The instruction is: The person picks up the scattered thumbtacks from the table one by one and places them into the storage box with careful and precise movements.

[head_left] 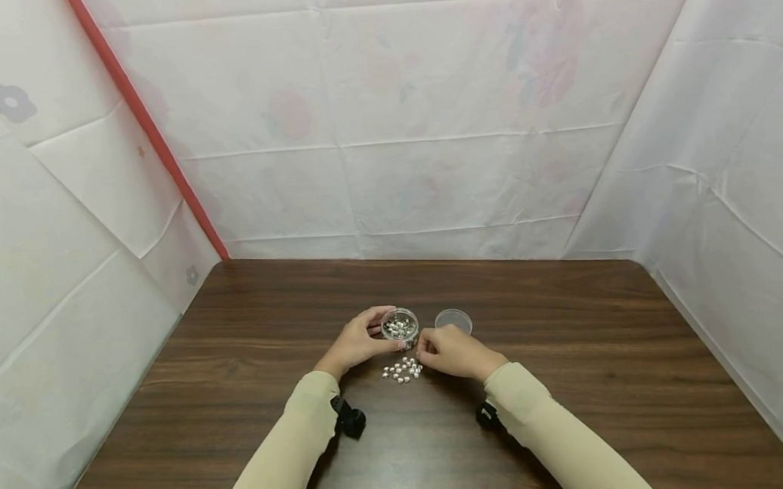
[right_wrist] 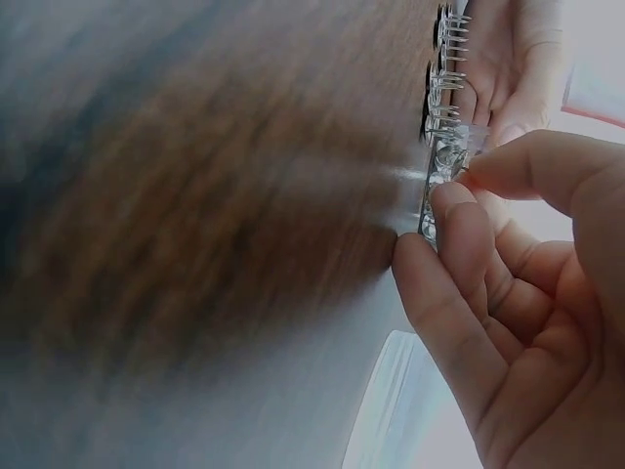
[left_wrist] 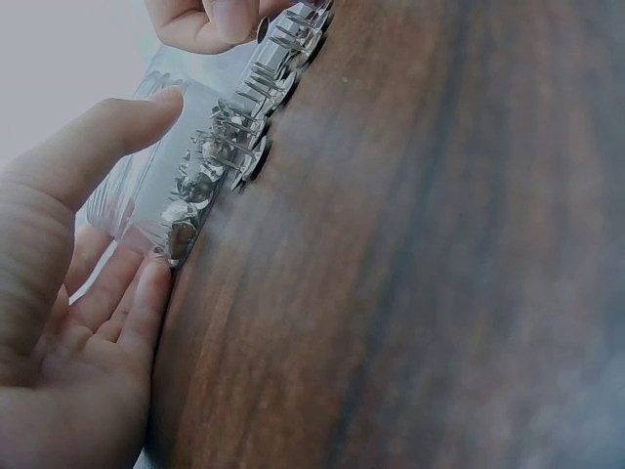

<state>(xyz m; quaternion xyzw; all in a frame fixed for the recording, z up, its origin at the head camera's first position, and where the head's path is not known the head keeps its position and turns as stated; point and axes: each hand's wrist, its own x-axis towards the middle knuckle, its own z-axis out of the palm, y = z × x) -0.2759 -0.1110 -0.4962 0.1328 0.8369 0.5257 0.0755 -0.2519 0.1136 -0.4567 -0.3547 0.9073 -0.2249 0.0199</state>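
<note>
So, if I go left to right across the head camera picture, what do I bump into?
Big grey flower on the cloth → slanting red strip → left hand → round clear container → right hand.

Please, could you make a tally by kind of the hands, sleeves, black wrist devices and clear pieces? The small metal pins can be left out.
Hands: 2 (left hand, right hand)
Sleeves: 2 (left sleeve, right sleeve)
Black wrist devices: 2 (left device, right device)
Clear jar: 1
Clear lid-like piece: 1
Total: 8
</note>
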